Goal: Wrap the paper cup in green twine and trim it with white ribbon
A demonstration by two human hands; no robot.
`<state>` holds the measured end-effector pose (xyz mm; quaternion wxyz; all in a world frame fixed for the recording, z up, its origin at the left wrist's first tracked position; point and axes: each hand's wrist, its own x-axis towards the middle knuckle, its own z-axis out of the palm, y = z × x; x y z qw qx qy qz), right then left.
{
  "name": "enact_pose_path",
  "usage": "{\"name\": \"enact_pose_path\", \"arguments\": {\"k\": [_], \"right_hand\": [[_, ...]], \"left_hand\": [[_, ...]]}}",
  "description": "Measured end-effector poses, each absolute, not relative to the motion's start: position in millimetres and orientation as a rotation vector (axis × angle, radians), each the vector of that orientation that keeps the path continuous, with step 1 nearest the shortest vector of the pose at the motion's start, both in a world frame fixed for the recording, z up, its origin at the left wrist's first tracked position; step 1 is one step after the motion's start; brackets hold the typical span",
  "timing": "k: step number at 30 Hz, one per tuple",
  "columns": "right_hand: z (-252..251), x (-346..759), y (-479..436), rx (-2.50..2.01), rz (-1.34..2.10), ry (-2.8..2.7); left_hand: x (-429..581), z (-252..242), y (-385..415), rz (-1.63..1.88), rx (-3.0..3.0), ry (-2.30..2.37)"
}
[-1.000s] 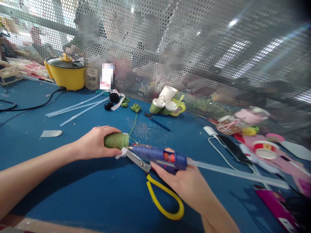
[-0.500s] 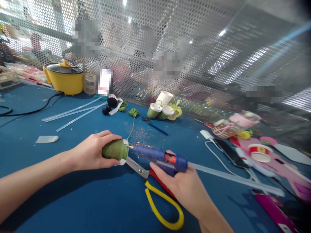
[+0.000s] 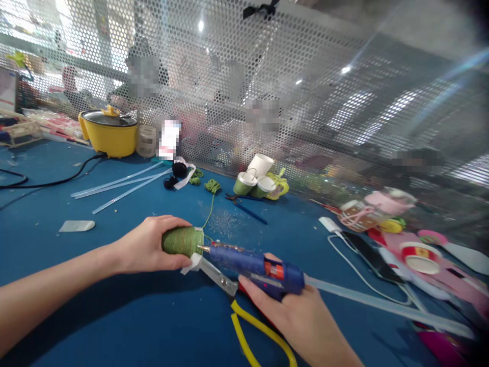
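My left hand (image 3: 155, 247) grips a small cup wrapped in green yarn (image 3: 180, 241), lying on its side with its white rim to the right. A strand of green yarn (image 3: 211, 211) runs from the rim back to a small bundle. In my right hand (image 3: 294, 311) is a blue hot glue gun (image 3: 252, 262), its metal tip at the cup's rim; I cannot tell whether it touches. A long clear glue stick (image 3: 382, 303) sticks out of its rear. Scissors (image 3: 248, 316) with red and yellow handles lie beneath the gun, the blades reaching under the cup.
Beyond my hands are blue-handled pliers (image 3: 248, 208), white and green-wrapped cups (image 3: 260, 173), black yarn balls (image 3: 179, 169) and loose glue sticks (image 3: 118, 183). A yellow electric pot (image 3: 109, 135) stands back left. At right lies a phone (image 3: 372, 257) with a white cable. Perforated metal screen (image 3: 214, 102) borders the table.
The camera view has tilted and shifted slightly, so the scene sits lower. The gun's tip stays at the cup's rim, and a white flap at the rim's lower side now shows more.
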<state>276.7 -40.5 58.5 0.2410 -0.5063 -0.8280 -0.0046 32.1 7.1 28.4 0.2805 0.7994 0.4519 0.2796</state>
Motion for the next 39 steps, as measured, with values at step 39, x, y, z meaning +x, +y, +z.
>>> {"name": "enact_pose_path", "arguments": {"k": [39], "right_hand": [[54.3,275.9,-38.6,-1.539,0.528,-1.976]], "left_hand": [[27.8,18.1,9.5,0.884,2.365,1.109]]}}
